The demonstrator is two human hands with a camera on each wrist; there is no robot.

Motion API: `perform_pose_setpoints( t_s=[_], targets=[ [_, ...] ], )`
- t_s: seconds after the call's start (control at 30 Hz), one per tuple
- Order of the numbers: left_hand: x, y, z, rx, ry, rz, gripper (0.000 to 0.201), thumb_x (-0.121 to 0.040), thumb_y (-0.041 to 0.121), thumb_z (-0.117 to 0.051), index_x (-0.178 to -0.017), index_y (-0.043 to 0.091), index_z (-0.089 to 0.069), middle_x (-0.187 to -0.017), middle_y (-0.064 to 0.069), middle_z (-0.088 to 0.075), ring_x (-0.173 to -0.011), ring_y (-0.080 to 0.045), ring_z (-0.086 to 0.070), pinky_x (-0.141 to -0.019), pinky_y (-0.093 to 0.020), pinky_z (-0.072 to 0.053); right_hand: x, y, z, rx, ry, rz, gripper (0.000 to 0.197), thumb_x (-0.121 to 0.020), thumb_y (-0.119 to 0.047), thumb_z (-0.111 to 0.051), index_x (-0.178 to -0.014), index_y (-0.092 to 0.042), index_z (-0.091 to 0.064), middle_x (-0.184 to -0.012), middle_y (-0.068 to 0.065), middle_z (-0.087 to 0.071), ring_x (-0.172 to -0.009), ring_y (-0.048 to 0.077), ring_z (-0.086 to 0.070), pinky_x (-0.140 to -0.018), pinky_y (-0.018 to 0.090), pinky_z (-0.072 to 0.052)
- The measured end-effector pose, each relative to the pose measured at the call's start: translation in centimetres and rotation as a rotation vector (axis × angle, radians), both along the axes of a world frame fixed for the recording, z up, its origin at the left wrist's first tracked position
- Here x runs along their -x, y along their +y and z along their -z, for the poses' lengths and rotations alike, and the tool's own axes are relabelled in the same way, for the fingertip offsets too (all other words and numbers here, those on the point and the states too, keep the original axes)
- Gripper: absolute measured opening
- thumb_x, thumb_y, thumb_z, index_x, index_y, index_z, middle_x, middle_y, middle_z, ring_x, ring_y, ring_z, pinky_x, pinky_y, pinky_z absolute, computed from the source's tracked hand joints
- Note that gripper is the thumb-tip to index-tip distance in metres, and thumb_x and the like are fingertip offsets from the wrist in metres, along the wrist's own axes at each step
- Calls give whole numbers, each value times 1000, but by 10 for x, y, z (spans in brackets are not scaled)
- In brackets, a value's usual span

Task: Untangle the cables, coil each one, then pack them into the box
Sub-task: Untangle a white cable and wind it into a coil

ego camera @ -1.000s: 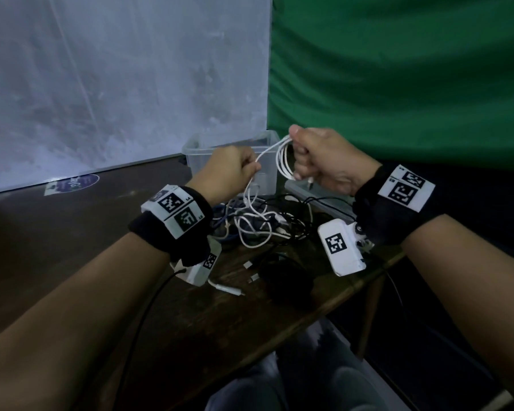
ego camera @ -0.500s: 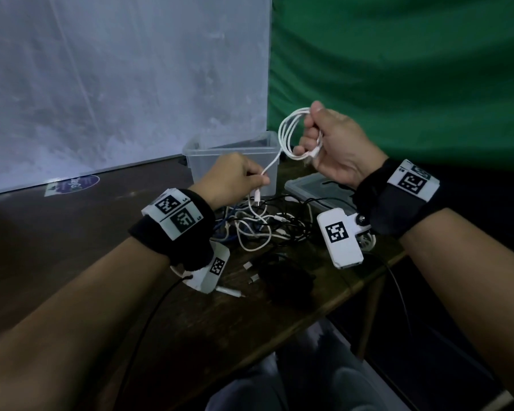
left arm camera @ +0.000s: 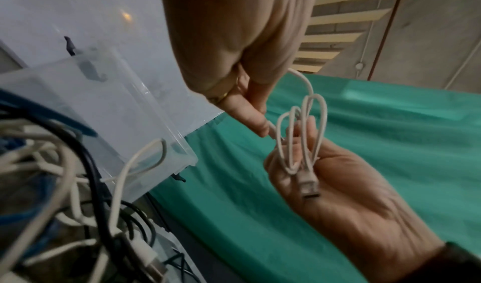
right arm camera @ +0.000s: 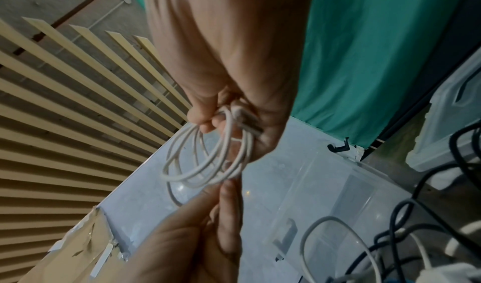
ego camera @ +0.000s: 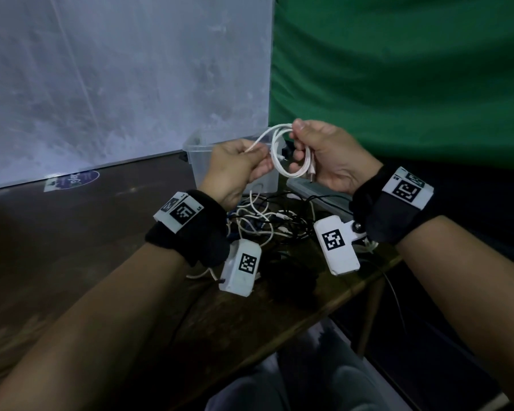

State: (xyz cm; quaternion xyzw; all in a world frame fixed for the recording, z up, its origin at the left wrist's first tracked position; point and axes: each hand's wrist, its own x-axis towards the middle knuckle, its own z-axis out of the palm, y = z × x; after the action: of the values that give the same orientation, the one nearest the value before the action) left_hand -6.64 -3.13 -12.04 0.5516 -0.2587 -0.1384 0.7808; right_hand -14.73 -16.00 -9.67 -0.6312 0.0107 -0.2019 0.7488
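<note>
Right hand (ego camera: pixel 330 155) is gripping the white cable (ego camera: pixel 288 161) coil mid-air over the box (ego camera: pixel 196 152), keeping loops stacked; left hand (ego camera: pixel 238 170) fingers are pinching the free end, feeding the last loop.

Head view: looking forward and down from above both forearms, taking in the table (ego camera: pixel 72 232), the clear box (ego camera: pixel 202 161) at its far edge, and the grey wall and green cloth (ego camera: pixel 398 84) behind.

Left wrist view: sitting close under the left hand (left arm camera: pixel 234 40), facing along it toward the right hand (left arm camera: pixel 338 184) and the green cloth (left arm camera: pixel 390 143), with the box (left arm camera: pixel 117 112) at left.

Right wrist view: sitting close under the right hand (right arm camera: pixel 234 61), facing the left hand (right arm camera: pixel 195 236), slatted ceiling above.

All three sharing the two hands (ego camera: pixel 279 161), the white coil (ego camera: pixel 291 161) held between them, the box and the cable tangle (ego camera: pixel 267 223).
</note>
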Motion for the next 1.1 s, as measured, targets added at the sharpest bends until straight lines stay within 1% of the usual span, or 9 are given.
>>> perform_pose_setpoints(
  t_s=[0.1, 0.2, 0.33, 0.5, 0.67, 0.77, 0.87, 0.97, 1.1],
  targets=[
    [5, 1, -1, 21, 76, 140, 20, -93, 4, -54, -108, -8, -59, -92, -17, -68, -71, -16, -69, -72, -30, -59, -4, 3, 5, -32, 8, 33, 22, -96, -18, -52, -79, -6, -58, -56, 0, -44, -43, 6, -41, -41, 20, -46],
    [12, 5, -4, 15, 149, 331, 20, -96, 18, -49, -106, 7, -62, -96, -9, -69, -87, -17, -67, -85, -41, -55, -8, 2, 6, -76, -10, 70, 22, -96, -17, -52, -79, -4, -59, -58, 2, -43, -42, 7, -42, -41, 20, -45],
    [18, 7, -6, -73, 155, 389, 10, -92, 25, -53, -88, 20, -60, -69, 11, -65, -75, -3, -63, -82, -32, -48, -10, -2, 4, -119, 0, 75, 21, -96, -16, -53, -80, -4, -60, -52, -2, -52, -40, 3, -46, -45, 19, -51],
    [9, 6, -4, -219, 140, 335, 11, -93, 20, -54, -84, 18, -60, -79, 4, -66, -78, -7, -60, -84, -28, -45, -10, -1, 5, -66, 31, 45, 26, -100, -18, -44, -77, -9, -50, -46, -6, -43, -36, 4, -35, -52, 24, -41],
    [6, 11, -2, -357, 79, 410, 15, -92, 28, -54, -82, 21, -62, -84, 4, -60, -82, -7, -56, -73, -24, -43, -12, 6, 5, -18, 27, 76, 29, -103, -20, -38, -75, -12, -43, -42, -9, -33, -36, 5, -27, -46, 22, -38],
    [7, 14, -1, -327, 84, 465, 10, -93, 14, -53, -85, 14, -61, -74, 1, -62, -70, -5, -61, -64, -19, -50, -11, 11, 4, -10, 45, 77, 30, -103, -20, -38, -74, -13, -42, -42, -9, -32, -36, 5, -26, -41, 19, -35],
    [5, 16, -1, -298, 85, 461, 12, -90, -1, -53, -85, 9, -57, -62, 1, -64, -57, -4, -63, -56, -15, -53, -8, 12, 3, 59, 46, 90, 29, -100, -21, -44, -72, -15, -42, -44, -7, -33, -38, 6, -27, -47, 24, -36],
    [4, 19, -1, -348, 70, 428, 15, -86, -5, -57, -83, 9, -53, -59, 0, -65, -54, -6, -64, -50, -15, -52, -8, 12, 2, 220, 38, 107, 27, -95, -23, -56, -71, -15, -45, -44, -7, -35, -36, 6, -30, -49, 27, -38],
    [4, 21, 0, -492, -20, 468, 19, -79, -8, -62, -80, 9, -53, -57, -2, -64, -48, -8, -62, -40, -14, -46, -11, 13, 0, 275, 34, 194, 31, -95, -26, -55, -66, -18, -46, -44, -6, -33, -36, 8, -29, -49, 29, -36]
  ],
)
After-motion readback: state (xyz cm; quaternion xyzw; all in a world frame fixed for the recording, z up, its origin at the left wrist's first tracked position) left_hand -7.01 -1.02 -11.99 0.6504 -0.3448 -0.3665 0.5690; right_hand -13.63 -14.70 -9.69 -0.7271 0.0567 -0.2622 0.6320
